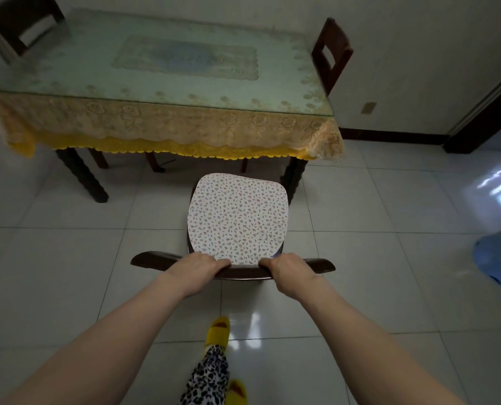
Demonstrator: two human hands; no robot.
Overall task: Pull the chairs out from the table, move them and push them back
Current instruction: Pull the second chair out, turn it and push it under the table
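Observation:
A dark wooden chair (150, 258) with a flowered seat cushion (237, 217) stands on the tiled floor in front of the table (167, 112), its seat clear of the table's near edge. My left hand (195, 266) and my right hand (285, 268) both grip the curved top rail of its backrest. The table carries a lace cloth under a glass top. A second dark chair (332, 54) stands at the table's right end, and a third chair (24, 21) at its far left corner.
A dark table leg (82, 176) stands left of the chair and another (294, 176) close beside its seat at the right. A blue object (497, 258) lies on the floor at the far right. A dark door frame (483, 112) is behind it. My yellow slippers (218, 331) are below.

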